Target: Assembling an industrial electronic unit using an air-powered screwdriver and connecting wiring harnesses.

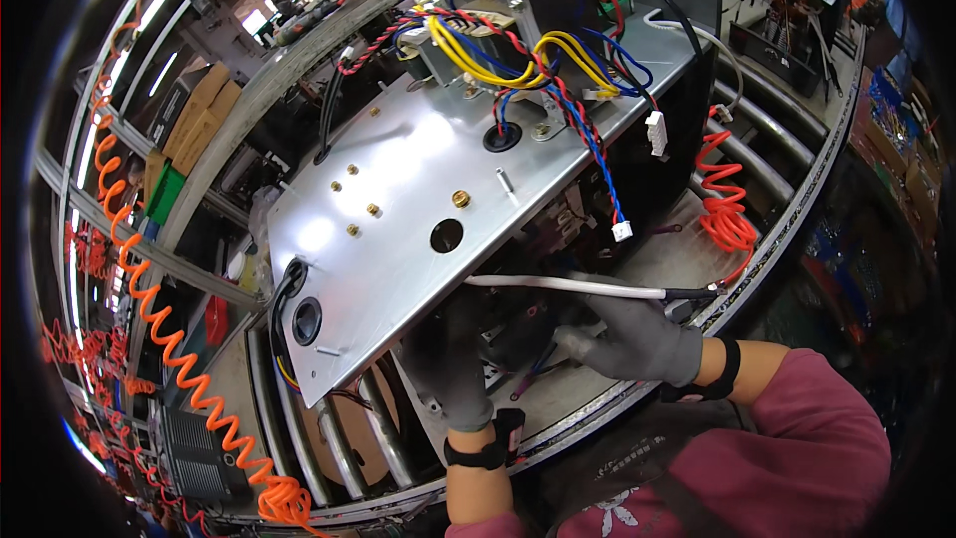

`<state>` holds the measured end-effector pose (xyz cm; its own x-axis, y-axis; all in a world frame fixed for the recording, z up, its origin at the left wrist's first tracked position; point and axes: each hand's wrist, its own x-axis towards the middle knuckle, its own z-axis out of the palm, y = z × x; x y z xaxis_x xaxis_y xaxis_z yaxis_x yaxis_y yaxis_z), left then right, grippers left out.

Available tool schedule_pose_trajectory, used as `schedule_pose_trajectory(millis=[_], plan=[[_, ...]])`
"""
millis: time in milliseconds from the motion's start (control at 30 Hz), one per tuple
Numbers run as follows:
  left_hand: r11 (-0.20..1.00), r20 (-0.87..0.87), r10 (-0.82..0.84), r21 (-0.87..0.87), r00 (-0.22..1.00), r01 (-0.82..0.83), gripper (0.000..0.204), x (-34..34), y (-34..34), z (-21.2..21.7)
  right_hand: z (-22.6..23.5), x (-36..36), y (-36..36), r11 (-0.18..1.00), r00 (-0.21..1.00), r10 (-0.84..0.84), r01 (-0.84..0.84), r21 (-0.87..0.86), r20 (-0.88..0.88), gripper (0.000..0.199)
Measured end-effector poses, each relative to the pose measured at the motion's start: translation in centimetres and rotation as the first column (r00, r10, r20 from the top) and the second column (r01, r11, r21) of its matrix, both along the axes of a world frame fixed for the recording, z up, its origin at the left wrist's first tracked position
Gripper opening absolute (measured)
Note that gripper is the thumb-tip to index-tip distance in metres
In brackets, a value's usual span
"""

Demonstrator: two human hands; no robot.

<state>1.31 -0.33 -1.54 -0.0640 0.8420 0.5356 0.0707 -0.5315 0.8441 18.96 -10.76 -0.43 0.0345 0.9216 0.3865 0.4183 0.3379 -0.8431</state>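
Observation:
A large silver metal plate (398, 174) stands tilted over the work spot, with brass standoffs and round holes in it. My left hand (443, 369), in a dark grey glove, reaches beneath the plate's lower edge; its fingers are lost in shadow. To its right is my right hand (642, 339), also gloved, by the dark parts under the plate. Its thumb and fingers are smeared and partly hidden, so its grip cannot be made out. A thick white cable (568, 285) with a black end passes just above the right hand.
A transformer (478, 35) with yellow, blue and red wires sits on the plate's upper part. White connectors (622, 230) hang over its edge. Metal rollers (772, 130) run along the line. Orange coiled hoses (164, 329) hang left; a red coiled one (727, 224) is at right.

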Motion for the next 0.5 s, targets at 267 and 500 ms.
schedule_pose_trajectory(millis=[267, 500], plan=[[0.951, -0.170, 0.185, 0.278, 0.968, -0.133, 0.038, -0.1, 1.1, 2.2, -1.2, -1.1, 1.5, 0.947, 0.917, -0.309, 0.271, 0.172, 0.254, 0.055], [0.967, -0.505, 0.057, 0.241, 0.861, 0.077, 0.051, -3.4, 3.1, 0.8, -0.8, -3.7, 1.9, 0.995, 0.987, -0.078, 0.085, -0.048, 0.143, 0.045]])
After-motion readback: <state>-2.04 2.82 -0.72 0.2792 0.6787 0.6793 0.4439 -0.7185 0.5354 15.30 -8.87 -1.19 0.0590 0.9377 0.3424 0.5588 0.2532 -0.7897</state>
